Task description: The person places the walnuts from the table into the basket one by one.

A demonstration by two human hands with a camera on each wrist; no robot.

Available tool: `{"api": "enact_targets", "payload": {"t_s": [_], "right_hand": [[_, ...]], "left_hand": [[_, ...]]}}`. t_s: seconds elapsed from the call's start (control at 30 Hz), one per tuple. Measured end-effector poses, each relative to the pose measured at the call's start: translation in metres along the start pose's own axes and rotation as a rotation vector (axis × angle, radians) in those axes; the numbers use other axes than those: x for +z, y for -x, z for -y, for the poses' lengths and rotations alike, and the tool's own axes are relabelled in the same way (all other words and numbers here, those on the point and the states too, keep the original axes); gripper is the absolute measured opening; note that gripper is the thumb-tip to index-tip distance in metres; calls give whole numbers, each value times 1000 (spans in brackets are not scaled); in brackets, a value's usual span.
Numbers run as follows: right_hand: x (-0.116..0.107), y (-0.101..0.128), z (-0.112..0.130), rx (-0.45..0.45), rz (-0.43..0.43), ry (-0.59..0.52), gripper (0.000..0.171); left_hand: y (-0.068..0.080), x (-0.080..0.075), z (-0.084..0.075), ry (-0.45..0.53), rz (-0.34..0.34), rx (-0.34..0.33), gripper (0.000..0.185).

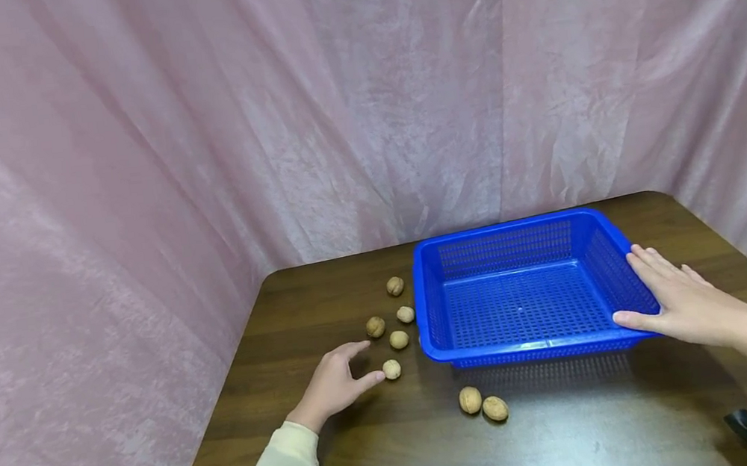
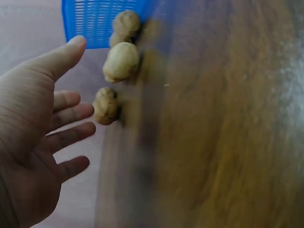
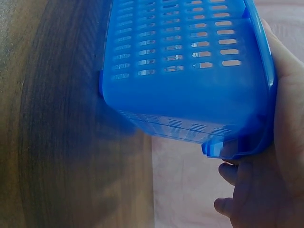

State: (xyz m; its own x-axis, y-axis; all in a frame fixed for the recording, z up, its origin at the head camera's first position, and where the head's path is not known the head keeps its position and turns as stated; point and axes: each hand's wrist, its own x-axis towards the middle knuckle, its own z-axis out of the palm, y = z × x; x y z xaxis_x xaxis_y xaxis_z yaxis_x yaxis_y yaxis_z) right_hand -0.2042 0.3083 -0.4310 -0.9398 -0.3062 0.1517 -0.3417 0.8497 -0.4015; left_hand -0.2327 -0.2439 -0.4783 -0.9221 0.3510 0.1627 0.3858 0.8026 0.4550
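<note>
The nearest walnut (image 1: pixel 391 369), lying on the brown table (image 1: pixel 568 432) just at 9 o'clock of the blue basket's (image 1: pixel 522 301) near left corner, is being approached by the left hand (image 1: pixel 334 387), whose fingers (image 2: pixel 71 114) are being held spread and loosely extended, nothing being gripped, with thumb tip close beside the nut. The basket's right rim, at 3 o'clock, is being touched by the right hand (image 1: pixel 680 301), its fingers laid nearly straight along the wall and thumb at the near corner. Four more walnuts (image 1: pixel 396 313) are lying at 12 o'clock of the first, and two walnuts (image 1: pixel 482 404) at 6 o'clock of the basket, a pink curtain (image 1: pixel 201 129) being hung behind.
</note>
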Motion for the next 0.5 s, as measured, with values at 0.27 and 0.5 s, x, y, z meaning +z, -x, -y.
{"api": "enact_targets", "payload": {"t_s": [0.27,0.5], "right_hand": [[4,3,-1,-6,-17,2,101],[2,1,-1,-1,-11,-3,101]], "left_hand": [[-13,23,5,44,36,86,63],[-20,30,4,-1,25,161,54]]}}
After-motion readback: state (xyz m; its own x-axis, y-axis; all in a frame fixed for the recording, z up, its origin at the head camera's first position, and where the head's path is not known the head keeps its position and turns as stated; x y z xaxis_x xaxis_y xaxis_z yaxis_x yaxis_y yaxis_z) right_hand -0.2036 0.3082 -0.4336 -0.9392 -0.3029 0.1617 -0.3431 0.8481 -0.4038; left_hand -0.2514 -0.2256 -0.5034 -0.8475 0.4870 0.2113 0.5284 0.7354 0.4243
